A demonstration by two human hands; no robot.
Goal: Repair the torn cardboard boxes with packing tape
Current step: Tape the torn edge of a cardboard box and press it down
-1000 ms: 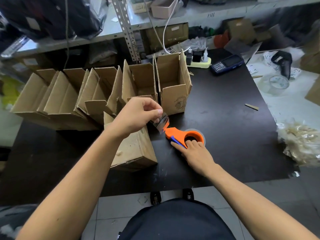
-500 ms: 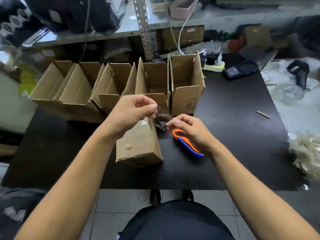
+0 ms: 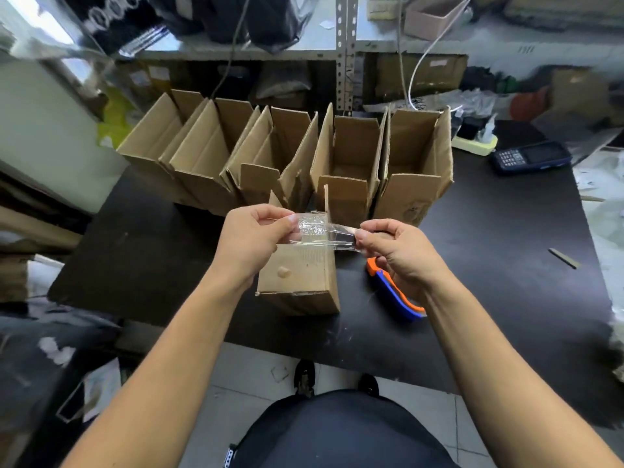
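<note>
Over black table [image 3: 506, 265], under cluttered shelf [image 3: 304, 50]: left hand [image 3: 251, 239], right hand [image 3: 401, 251] pinching tape [image 3: 320, 231] taut above box [image 3: 300, 278]; dispenser [image 3: 395, 292] beside.

A clear tape strip [image 3: 324, 234] stretches flat above a brown cardboard box [image 3: 300, 282] lying beside the orange dispenser [image 3: 393, 292]

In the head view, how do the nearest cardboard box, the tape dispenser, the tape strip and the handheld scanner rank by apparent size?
1. nearest cardboard box
2. tape strip, tape dispenser and handheld scanner: look alike; hand hides dispenser, scanner farther.
</note>
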